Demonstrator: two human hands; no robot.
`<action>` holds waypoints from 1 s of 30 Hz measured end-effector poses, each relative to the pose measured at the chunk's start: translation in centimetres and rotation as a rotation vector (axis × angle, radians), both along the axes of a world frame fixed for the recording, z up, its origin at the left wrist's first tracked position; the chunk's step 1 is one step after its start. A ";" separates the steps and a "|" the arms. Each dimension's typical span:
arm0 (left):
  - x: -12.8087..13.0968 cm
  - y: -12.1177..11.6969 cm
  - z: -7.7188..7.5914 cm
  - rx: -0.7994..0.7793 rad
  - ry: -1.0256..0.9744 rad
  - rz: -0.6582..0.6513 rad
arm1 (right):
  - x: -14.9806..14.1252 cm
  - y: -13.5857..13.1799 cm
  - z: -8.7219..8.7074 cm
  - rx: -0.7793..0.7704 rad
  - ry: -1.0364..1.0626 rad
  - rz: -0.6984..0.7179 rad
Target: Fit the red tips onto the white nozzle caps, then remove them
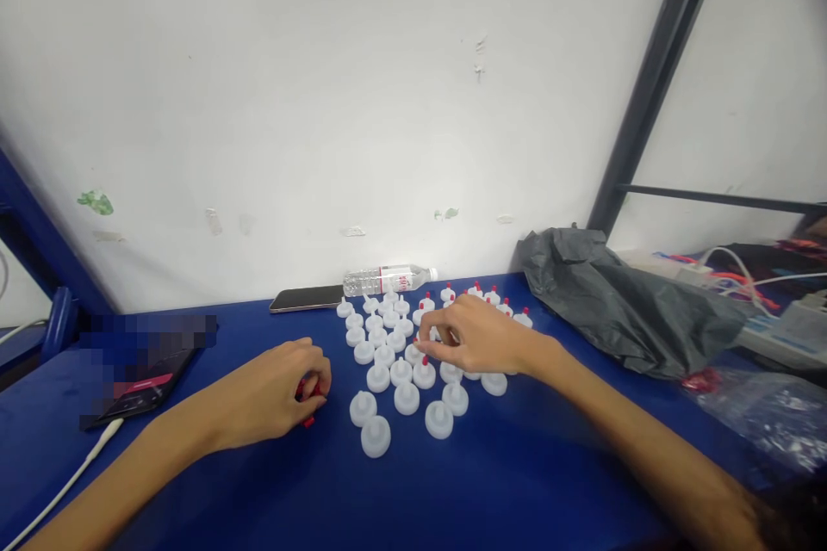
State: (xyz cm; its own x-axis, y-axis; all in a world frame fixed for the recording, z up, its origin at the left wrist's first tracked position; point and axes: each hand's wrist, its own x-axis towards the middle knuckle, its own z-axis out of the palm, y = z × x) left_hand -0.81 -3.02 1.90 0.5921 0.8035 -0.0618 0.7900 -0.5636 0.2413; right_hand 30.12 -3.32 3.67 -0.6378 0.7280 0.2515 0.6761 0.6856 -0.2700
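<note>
Many white nozzle caps stand upright on the blue tabletop, spouts up. Several, mostly at the back and right, bear small red tips, while those at the left and front have bare spouts. My left hand is curled closed left of the caps, with small red tips showing between its fingers. My right hand reaches over the group from the right. Its thumb and forefinger pinch at a red tip over one of the white caps, and the hand hides part of the caps behind it.
A clear plastic bottle lies by the wall beside a dark phone. Far left is another device with a white cable. A grey plastic bag, a clear bag and a power strip lie right.
</note>
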 end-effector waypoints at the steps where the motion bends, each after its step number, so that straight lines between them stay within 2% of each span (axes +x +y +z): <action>1: 0.1 0.0 0.0 0.002 0.004 -0.003 | 0.4 -0.1 0.5 -0.113 0.020 -0.002; 4: 0.1 -0.1 0.1 0.018 0.007 -0.009 | 1.6 -0.1 1.6 -0.523 0.009 0.037; 5: 0.0 0.0 0.1 0.027 0.004 -0.007 | 2.0 0.0 1.7 -0.614 -0.009 0.052; 8: -0.2 0.1 0.2 0.046 -0.006 -0.004 | 2.5 0.4 1.4 -0.709 -0.044 0.078; 12: -0.4 0.3 0.1 0.034 0.001 0.007 | 2.3 0.7 0.9 -0.696 -0.032 0.156; 16: -0.6 0.2 0.1 0.010 -0.004 0.017 | 2.0 0.4 1.4 -0.474 0.090 0.159; 19: -0.4 0.3 0.1 0.000 -0.011 0.012 | 1.5 0.1 1.3 -0.514 0.249 0.113; 22: -0.3 0.5 0.1 -0.004 -0.041 -0.012 | 0.8 -0.1 0.8 -0.568 0.353 0.144; 26: -0.4 0.8 0.2 -0.010 -0.086 -0.025 | -0.1 -0.4 0.5 -0.508 0.429 0.199; 30: -0.9 1.1 -0.1 -0.061 -0.089 -0.029 | -0.6 -0.5 0.4 -0.442 0.475 0.197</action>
